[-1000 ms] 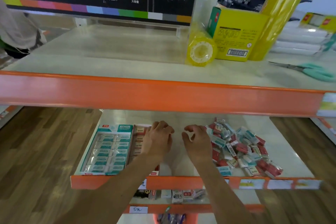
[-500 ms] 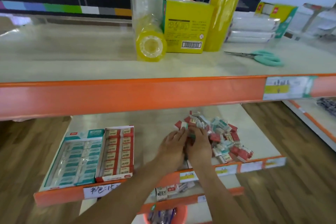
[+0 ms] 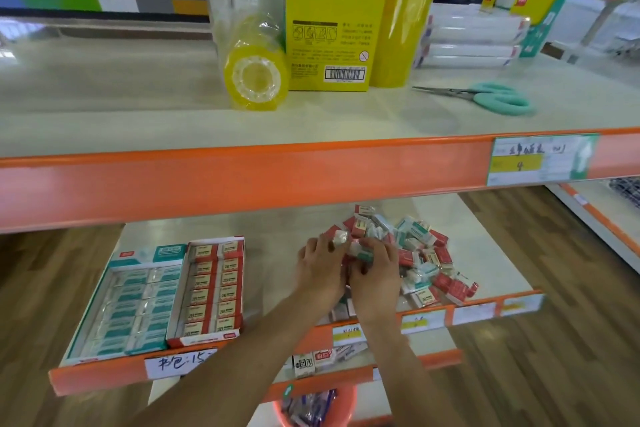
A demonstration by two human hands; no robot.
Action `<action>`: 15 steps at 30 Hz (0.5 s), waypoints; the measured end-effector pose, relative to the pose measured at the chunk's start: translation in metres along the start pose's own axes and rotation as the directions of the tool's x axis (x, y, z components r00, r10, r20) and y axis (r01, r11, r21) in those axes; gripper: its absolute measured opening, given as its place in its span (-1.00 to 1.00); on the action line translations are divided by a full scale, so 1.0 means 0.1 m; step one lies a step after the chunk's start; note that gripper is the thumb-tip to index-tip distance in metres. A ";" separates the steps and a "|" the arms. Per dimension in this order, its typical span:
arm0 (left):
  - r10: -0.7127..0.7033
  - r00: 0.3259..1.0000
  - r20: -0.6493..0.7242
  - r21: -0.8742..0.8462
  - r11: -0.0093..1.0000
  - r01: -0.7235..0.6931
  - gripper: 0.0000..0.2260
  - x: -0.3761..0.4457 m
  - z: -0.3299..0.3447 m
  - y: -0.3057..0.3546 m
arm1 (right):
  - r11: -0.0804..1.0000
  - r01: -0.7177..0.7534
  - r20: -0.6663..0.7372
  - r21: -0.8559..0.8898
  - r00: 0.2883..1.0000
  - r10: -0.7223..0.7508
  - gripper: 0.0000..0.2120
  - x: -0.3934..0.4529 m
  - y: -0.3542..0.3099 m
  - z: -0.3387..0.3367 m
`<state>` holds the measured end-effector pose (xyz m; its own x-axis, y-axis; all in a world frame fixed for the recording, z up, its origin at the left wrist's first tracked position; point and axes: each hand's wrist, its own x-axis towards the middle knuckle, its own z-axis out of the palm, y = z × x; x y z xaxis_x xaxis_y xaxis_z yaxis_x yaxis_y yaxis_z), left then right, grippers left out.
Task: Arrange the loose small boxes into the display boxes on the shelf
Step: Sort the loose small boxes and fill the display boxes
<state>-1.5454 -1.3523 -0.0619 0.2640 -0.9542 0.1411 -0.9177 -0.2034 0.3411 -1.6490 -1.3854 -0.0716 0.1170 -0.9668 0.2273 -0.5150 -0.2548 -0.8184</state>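
Reaching into the pile of small boxes (image 3: 412, 253) on the lower shelf (image 3: 273, 246), both hands work side by side at the pile's 9 o'clock edge. The left hand (image 3: 320, 267) pinches one small wrapped box (image 3: 338, 238) between its fingers. The right hand (image 3: 375, 274) has its fingers curled over another small box (image 3: 362, 251).

The boxes look light and stiff, like little cardboard bricks. They have shiny wrap, so they may slip. A pinch on the two long sides looks like the best hold.

At 9 o'clock from the hands sit two display boxes, touching each other. The red display box (image 3: 207, 291) looks full, and its little boxes read "2B". The teal display box (image 3: 128, 308) beside it looks full too.

A white tag (image 3: 180, 362) on the shelf edge has handwriting ending in "15". Farther off, on the top shelf (image 3: 104, 107), stand a yellow box (image 3: 332, 38) with a barcode, a yellow tape roll (image 3: 256, 80) and teal scissors (image 3: 491, 99).
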 end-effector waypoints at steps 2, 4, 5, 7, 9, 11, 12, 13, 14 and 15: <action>-0.031 0.999 -0.025 -0.006 1.000 0.031 -0.69 -0.01 0.02 -0.01 | 1.000 0.004 -0.004 -0.003 1.000 -0.004 -0.65 -0.01 -0.01 0.00; -0.064 0.996 -0.062 -0.032 0.998 0.062 -0.73 -0.02 0.05 -0.03 | 1.000 0.018 -0.012 -0.008 1.000 -0.018 -0.66 -0.01 -0.02 -0.01; -0.075 0.995 -0.073 -0.045 0.996 0.072 -0.74 -0.02 0.06 -0.05 | 1.000 0.024 -0.015 -0.006 1.000 -0.024 -0.66 -0.01 -0.03 -0.01; -0.074 0.995 -0.066 -0.045 0.996 0.071 -0.77 -0.03 0.08 -0.09 | 1.000 0.029 -0.012 -0.001 1.000 -0.029 -0.68 -0.02 -0.03 -0.02; -0.079 0.995 -0.069 -0.052 0.996 0.075 -0.80 -0.06 0.07 -0.13 | 1.000 0.026 -0.006 0.004 1.000 -0.026 -0.69 -0.02 -0.03 -0.03; -0.118 0.987 -0.105 -0.126 0.986 0.105 -0.88 -0.12 0.03 -0.14 | 1.000 0.024 0.006 0.016 1.000 -0.024 -0.69 -0.01 -0.02 -0.04; -0.147 0.982 -0.121 -0.189 0.974 0.123 -0.91 -0.16 0.01 -0.14 | 0.999 0.026 0.015 0.023 1.000 -0.026 -0.68 -0.02 -0.02 -0.05; -0.173 0.977 -0.123 -0.262 0.955 0.136 -0.92 -0.21 0.00 -0.13 | 0.999 0.027 0.025 0.028 0.999 -0.028 -0.68 -0.02 -0.02 -0.05; -0.191 0.975 -0.113 -0.336 0.931 0.144 -0.93 -0.26 -0.02 -0.13 | 0.999 0.028 0.033 0.029 0.999 -0.029 -0.66 -0.02 -0.01 -0.05; -0.198 0.975 -0.102 -0.400 0.905 0.142 -0.93 -0.30 -0.02 -0.14 | 0.999 0.030 0.041 0.027 0.999 -0.031 -0.64 -0.02 -0.01 -0.05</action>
<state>-1.5397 -1.3201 -0.0689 0.4695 -0.8674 0.1651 -0.6746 -0.2317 0.7009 -1.6532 -1.3832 -0.0683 0.1676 -0.9585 0.2307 -0.4885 -0.2840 -0.8250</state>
